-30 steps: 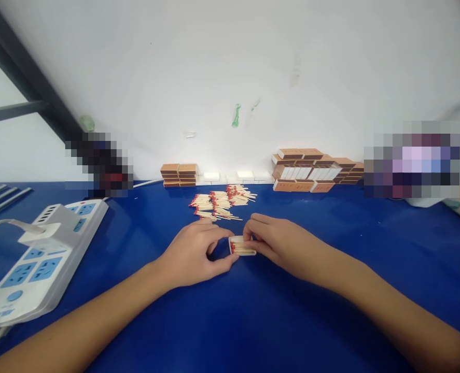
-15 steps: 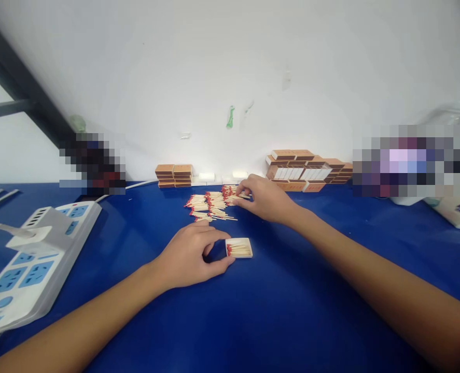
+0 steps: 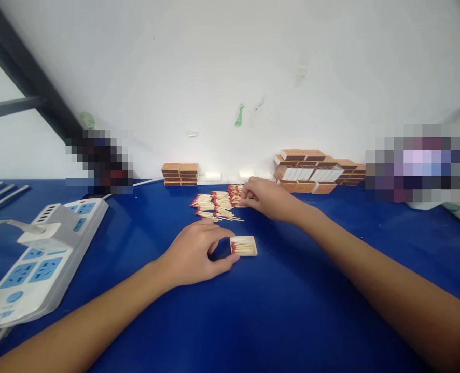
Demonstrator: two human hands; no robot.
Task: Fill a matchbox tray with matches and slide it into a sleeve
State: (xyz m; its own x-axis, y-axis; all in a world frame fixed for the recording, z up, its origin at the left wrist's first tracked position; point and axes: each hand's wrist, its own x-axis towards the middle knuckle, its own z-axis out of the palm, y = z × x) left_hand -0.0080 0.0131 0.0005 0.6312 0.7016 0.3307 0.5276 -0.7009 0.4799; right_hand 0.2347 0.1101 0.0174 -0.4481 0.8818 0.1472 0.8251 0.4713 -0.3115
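Note:
My left hand [image 3: 196,254] pinches the left end of a small white matchbox tray [image 3: 249,240] between thumb and forefinger. Inside the tray lies a layer of red-headed matches [image 3: 243,248], heads toward the left. Beyond it, loose matches [image 3: 219,201] are spread in rough bunches on the blue table. At the right edge of these bunches is my right hand [image 3: 270,199], its thumb and fingertips closed on matches. The fingers partly hide what is between them, so how many they hold cannot be made out.
Stacked brown matchboxes [image 3: 319,173] stand by the wall at right, with a smaller stack [image 3: 180,174] at left. White trays [image 3: 213,176] lie between them. A power strip [image 3: 46,259] with a plugged-in cable takes up the left side. Blurred items flank both sides.
The whole view has shifted slightly, so things appear further right. My left hand still grips the tray, and my right hand stays at the matches with little visible change.

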